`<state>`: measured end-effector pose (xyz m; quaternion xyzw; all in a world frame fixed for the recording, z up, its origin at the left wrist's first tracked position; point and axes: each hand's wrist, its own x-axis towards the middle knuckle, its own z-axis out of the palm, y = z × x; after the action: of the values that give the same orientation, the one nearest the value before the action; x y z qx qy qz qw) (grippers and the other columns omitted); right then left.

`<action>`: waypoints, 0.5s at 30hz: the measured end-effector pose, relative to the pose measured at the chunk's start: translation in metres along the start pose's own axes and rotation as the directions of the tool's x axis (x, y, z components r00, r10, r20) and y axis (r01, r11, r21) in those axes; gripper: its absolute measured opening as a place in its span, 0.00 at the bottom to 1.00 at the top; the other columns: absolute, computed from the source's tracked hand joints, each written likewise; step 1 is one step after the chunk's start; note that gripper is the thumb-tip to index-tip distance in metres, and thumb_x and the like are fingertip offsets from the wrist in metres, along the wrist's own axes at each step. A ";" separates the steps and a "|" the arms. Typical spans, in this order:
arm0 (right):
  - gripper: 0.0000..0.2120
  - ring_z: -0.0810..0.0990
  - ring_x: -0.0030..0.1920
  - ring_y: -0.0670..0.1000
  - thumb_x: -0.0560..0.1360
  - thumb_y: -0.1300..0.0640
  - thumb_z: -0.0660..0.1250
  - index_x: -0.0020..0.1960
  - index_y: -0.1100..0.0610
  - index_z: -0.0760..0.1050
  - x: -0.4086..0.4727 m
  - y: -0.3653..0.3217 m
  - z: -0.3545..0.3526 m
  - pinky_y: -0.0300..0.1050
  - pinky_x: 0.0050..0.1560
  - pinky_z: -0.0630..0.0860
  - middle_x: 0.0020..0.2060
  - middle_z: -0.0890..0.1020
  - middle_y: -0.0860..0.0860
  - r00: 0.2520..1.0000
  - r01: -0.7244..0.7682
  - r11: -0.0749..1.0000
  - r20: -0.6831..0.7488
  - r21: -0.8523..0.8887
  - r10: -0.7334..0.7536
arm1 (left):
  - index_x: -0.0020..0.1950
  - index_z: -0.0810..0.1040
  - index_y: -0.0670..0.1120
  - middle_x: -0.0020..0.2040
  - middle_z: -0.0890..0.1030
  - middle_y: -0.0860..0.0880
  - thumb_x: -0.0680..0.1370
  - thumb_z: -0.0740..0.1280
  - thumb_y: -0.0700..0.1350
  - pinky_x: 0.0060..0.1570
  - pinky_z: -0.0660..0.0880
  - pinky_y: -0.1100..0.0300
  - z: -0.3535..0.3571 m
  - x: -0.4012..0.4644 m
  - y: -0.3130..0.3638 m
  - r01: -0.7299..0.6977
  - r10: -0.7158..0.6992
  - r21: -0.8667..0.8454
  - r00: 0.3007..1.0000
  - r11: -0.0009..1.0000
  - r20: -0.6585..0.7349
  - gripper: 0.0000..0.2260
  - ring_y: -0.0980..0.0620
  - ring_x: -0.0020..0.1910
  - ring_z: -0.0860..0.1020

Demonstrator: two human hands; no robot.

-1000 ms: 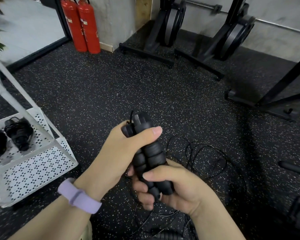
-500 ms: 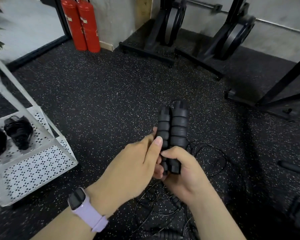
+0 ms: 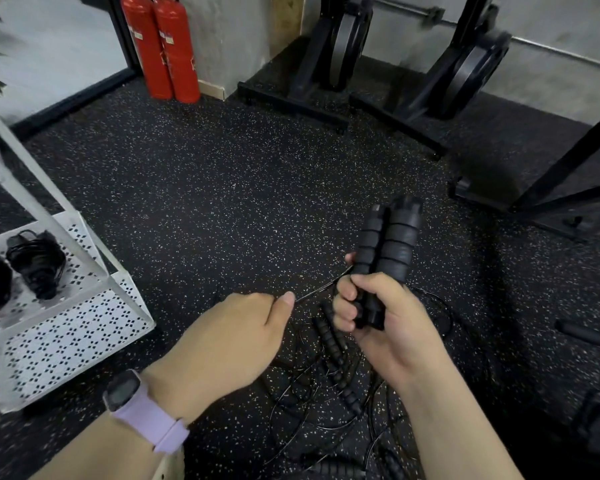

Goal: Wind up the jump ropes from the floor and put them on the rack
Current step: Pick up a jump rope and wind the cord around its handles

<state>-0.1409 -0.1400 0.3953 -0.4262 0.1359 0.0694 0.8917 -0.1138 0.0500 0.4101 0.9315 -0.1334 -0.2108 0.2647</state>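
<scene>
My right hand grips the lower ends of two black ribbed jump rope handles, held side by side and pointing up. My left hand pinches the thin black cord that runs taut from the handles to my thumb. More black rope lies tangled on the floor under my hands, with another ribbed handle among it. The white perforated rack stands at the left, and two wound black ropes lie on its shelf.
Two red fire extinguishers stand against the back wall. Black weight-plate stands line the back, and a black frame base sits at the right. Speckled black rubber floor spreads between the rack and the stands.
My left hand has let go of the handles and moved left, pulling the cord taut. My right hand has shifted right with both handles.
</scene>
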 end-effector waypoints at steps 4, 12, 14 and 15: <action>0.09 0.68 0.31 0.50 0.78 0.68 0.64 0.56 0.58 0.71 -0.002 -0.006 -0.013 0.43 0.30 0.64 0.33 0.72 0.52 0.980 -0.050 0.966 -0.198 -0.254 -0.001 | 0.39 0.72 0.50 0.32 0.77 0.52 0.85 0.52 0.59 0.33 0.71 0.57 -0.012 0.000 -0.006 0.012 0.002 0.104 0.992 0.994 -0.130 0.21 0.54 0.31 0.77; 0.05 0.72 0.27 0.49 0.72 0.56 0.69 0.45 0.55 0.74 -0.001 0.008 -0.016 0.42 0.30 0.68 0.28 0.75 0.48 0.930 -0.343 0.293 -0.280 -0.892 0.238 | 0.43 0.75 0.57 0.37 0.73 0.58 0.80 0.57 0.67 0.36 0.72 0.58 -0.023 0.002 -0.019 -0.259 0.340 0.259 0.873 0.931 -0.350 0.17 0.61 0.36 0.72; 0.03 0.73 0.30 0.51 0.73 0.58 0.68 0.44 0.55 0.74 -0.003 0.014 -0.007 0.43 0.32 0.69 0.30 0.75 0.48 0.884 -0.285 0.052 -0.242 -0.957 0.400 | 0.45 0.77 0.57 0.38 0.72 0.58 0.79 0.57 0.67 0.37 0.70 0.59 -0.023 0.003 -0.021 -0.347 0.429 0.295 0.858 0.890 -0.284 0.17 0.60 0.38 0.72; 0.04 0.73 0.31 0.52 0.73 0.57 0.68 0.42 0.54 0.73 -0.004 0.017 -0.002 0.43 0.32 0.68 0.31 0.75 0.49 0.856 -0.225 -0.058 -0.226 -0.973 0.465 | 0.45 0.76 0.57 0.38 0.72 0.58 0.78 0.57 0.68 0.38 0.69 0.61 -0.023 0.003 -0.022 -0.367 0.441 0.296 0.865 0.882 -0.239 0.18 0.60 0.39 0.71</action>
<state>-0.1488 -0.1308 0.3826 -0.8575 0.0747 0.4031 0.3108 -0.0976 0.0771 0.4148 0.9283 -0.3096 0.0110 0.2056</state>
